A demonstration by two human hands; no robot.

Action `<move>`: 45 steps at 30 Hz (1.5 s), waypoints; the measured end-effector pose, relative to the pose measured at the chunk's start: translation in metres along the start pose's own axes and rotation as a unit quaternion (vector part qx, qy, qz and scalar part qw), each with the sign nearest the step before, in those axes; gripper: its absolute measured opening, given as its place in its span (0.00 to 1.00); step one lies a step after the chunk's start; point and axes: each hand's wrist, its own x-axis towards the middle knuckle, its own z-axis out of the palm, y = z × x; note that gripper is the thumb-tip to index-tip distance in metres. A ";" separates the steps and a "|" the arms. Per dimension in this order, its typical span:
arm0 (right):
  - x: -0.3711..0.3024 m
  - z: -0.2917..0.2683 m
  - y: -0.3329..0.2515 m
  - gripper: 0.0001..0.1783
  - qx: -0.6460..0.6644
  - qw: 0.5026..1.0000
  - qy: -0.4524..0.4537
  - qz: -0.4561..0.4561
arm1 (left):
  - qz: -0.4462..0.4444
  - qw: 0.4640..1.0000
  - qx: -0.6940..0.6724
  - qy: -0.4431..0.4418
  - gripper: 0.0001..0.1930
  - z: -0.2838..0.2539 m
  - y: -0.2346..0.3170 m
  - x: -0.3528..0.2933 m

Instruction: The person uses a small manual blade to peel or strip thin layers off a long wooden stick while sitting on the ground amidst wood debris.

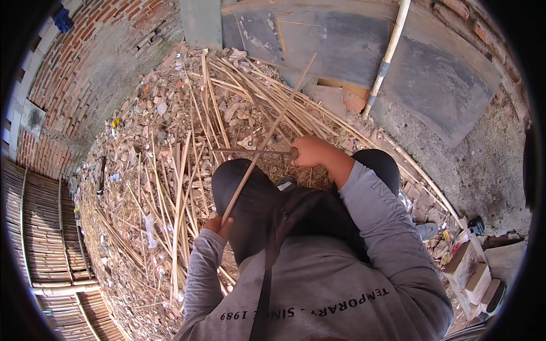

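My left hand (218, 227), low beside my left knee, is closed round the near end of a long bamboo strip (287, 106). The strip slants up and away to the right, over my knee and the ground. In my right hand (314, 152), a fist in front of my right knee, is the handle of a knife with a long, narrow, dark blade (236, 150). Its blade points left and crosses the strip a little beyond my left knee. Whether the edge bites into the bamboo is too small to tell.
Loose bamboo strips (264, 94) lie piled ahead, with more strips (181, 199) at my left on littered, stony ground. A wall with grey panels (358, 40) and an upright pole (388, 57) stands ahead. Bamboo slats (42, 227) line the far left; wooden blocks (478, 278) lie at right.
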 end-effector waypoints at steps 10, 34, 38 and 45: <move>0.011 0.013 0.028 0.19 0.037 0.997 0.065 0.022 | -0.003 1.000 0.010 0.006 0.25 0.000 0.004 0.001; 0.008 0.015 0.027 0.20 0.027 0.997 0.075 -0.004 | 0.000 1.000 0.012 0.001 0.25 -0.003 0.008 0.000; 0.005 0.017 0.019 0.18 0.041 0.997 0.070 -0.013 | 0.019 0.999 -0.024 0.016 0.24 0.000 0.003 -0.001; 0.003 0.014 0.020 0.16 0.051 0.996 0.067 0.000 | 0.019 0.998 -0.051 0.009 0.25 0.000 0.008 -0.003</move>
